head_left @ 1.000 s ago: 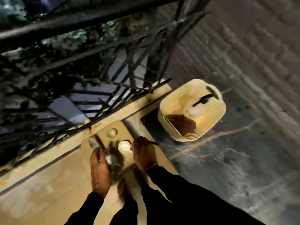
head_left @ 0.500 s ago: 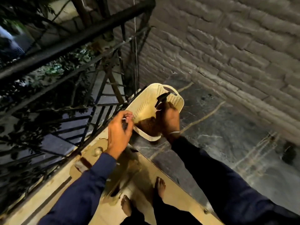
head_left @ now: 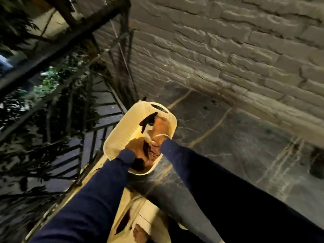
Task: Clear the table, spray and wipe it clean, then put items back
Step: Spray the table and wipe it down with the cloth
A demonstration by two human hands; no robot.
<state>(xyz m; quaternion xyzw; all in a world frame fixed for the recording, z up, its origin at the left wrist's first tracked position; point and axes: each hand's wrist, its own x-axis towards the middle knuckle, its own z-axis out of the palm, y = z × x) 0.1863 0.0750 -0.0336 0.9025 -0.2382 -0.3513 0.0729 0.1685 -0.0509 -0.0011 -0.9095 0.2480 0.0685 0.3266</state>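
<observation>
A cream plastic basket (head_left: 121, 132) stands on the dark floor next to the railing. Inside it lie a spray bottle with a black trigger head (head_left: 148, 120) and a brown cloth (head_left: 152, 154). Both my hands reach down into the basket. My left hand (head_left: 137, 149) is low at the near end, on or beside the brown cloth. My right hand (head_left: 160, 127) is further in, right next to the spray bottle's white body. Blur hides what either hand holds. The low pale table (head_left: 149, 214) shows only at the bottom edge, under my arms.
A black metal railing (head_left: 87, 30) with plants behind it runs along the left. A brick wall (head_left: 228, 58) rises on the right above the dark marble floor (head_left: 236, 146). My bare foot (head_left: 140, 234) shows at the bottom.
My view swung from the table up to the basket. Both hands left the small items on the table, and now both are inside the basket.
</observation>
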